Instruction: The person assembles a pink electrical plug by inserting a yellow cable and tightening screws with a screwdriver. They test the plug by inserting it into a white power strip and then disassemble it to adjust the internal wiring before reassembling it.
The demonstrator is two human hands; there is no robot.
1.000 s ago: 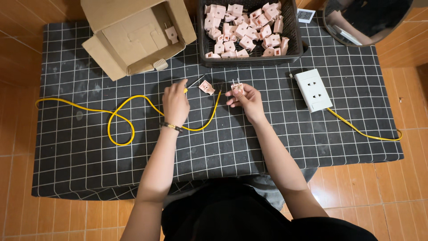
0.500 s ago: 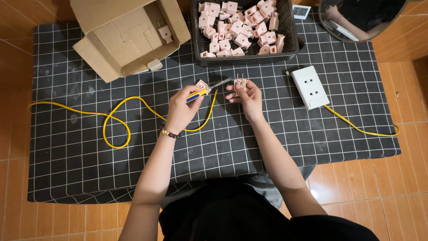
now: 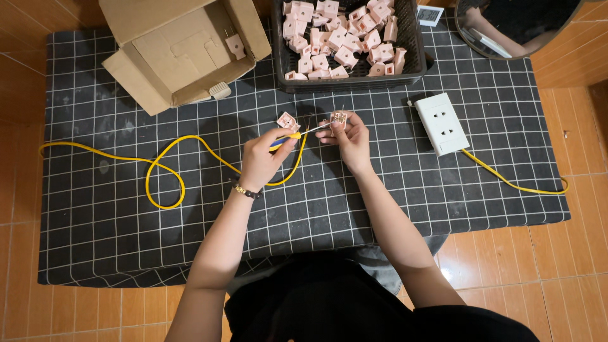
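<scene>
The left hand [image 3: 263, 158] has its fingers wrapped round a yellow-handled screwdriver [image 3: 292, 134], whose shaft runs rightward into a pink plug piece [image 3: 337, 119] pinched in the right hand [image 3: 349, 138], prongs up. Another pink piece [image 3: 287, 121] lies just beside the tool. Bare checkered cloth [image 3: 95, 209] on the counter spreads toward the near edge.

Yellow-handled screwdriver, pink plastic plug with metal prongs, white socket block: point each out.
Yellow-handled screwdriver [image 3: 286, 138]: head view, on its handle.
Pink plastic plug with metal prongs [image 3: 338, 118]: head view, on its body.
White socket block [image 3: 441, 123]: head view, on its top face.
</scene>
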